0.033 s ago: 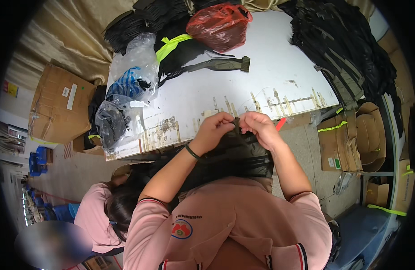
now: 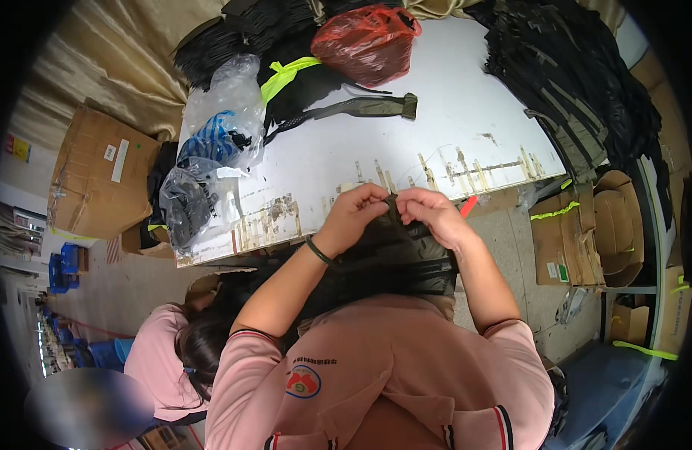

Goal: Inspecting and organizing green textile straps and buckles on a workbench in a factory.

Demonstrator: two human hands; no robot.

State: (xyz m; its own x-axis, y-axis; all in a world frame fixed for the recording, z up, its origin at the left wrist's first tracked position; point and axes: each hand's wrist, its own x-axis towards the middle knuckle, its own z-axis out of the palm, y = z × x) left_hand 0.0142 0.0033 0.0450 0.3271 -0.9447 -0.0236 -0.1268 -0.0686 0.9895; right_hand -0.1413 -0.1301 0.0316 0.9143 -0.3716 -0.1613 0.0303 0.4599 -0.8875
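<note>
Narrow dark-olive fabric piece [image 2: 393,213], pinched between fingertips of my left hand [image 2: 355,214] and right hand [image 2: 431,213] at the near edge of the scuffed white flat-topped table [image 2: 458,97]. Close, even pinches should, I judge, steady it. Bulging red plastic bag [image 2: 365,45] lies beyond; brown cardboard box [image 2: 98,176] stands left.

The person's two hands met nearly fingertip to fingertip, the left hand [image 2: 352,217] just to the left of the grip and the right hand [image 2: 436,214] just to its right. Both thumbs pressed toward the index fingers in a tight pinch, the remaining fingers curled in behind. The left wrist [image 2: 325,246] lay below and left of the grip, the right wrist [image 2: 464,238] below and right. From there the left forearm [image 2: 282,289] and right forearm [image 2: 488,283] spread apart, slanting down toward the torso [image 2: 413,337], elbows well outward of the grip.
</note>
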